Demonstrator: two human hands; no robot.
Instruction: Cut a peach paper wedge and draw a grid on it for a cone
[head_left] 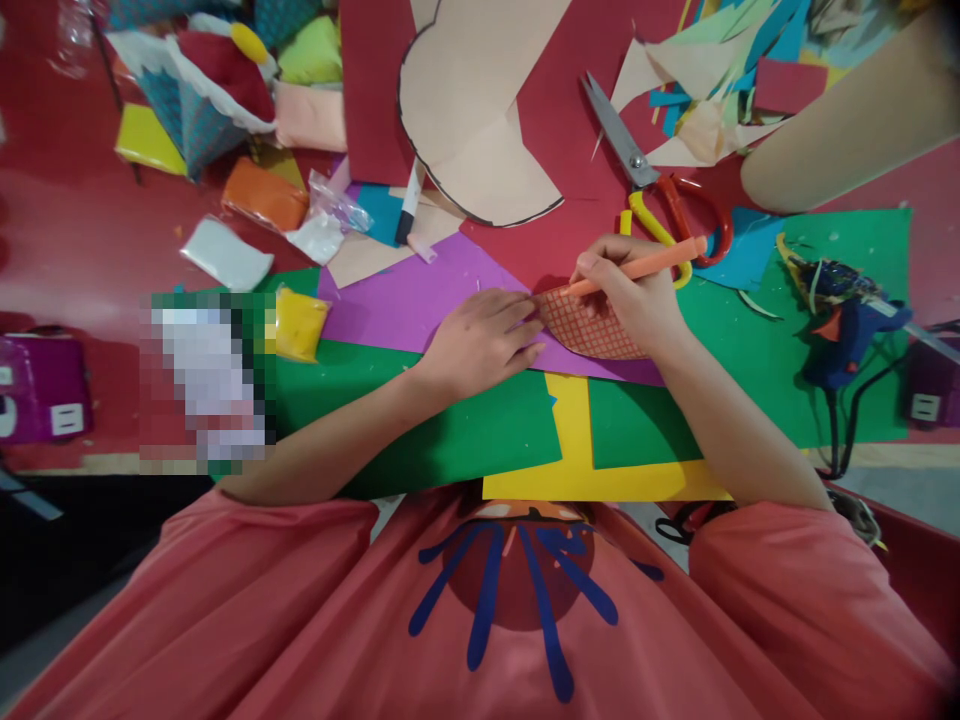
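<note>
My right hand (634, 300) grips an orange marker (664, 260), its tip down on a brownish cut-out (589, 325) covered in a red crosshatch pattern. My left hand (484, 340) lies flat with fingers stretched out, its fingertips at the left end of that cut-out. Beneath both is a sheet of purple paper (397, 300), which rests over green sheets (450, 430) and a yellow one (570, 410). Just beyond my right hand lie scissors (637, 165) with red and yellow handles, blades apart and pointing away from me.
A large beige cut-out (472, 110) with a black edge lies ahead on red card. Glue gun (847, 340) and cord sit at right, below a beige tube (847, 120). Clay packets (300, 325), a blue-and-white craft piece (191, 110) and paper scraps (720, 70) crowd the far side.
</note>
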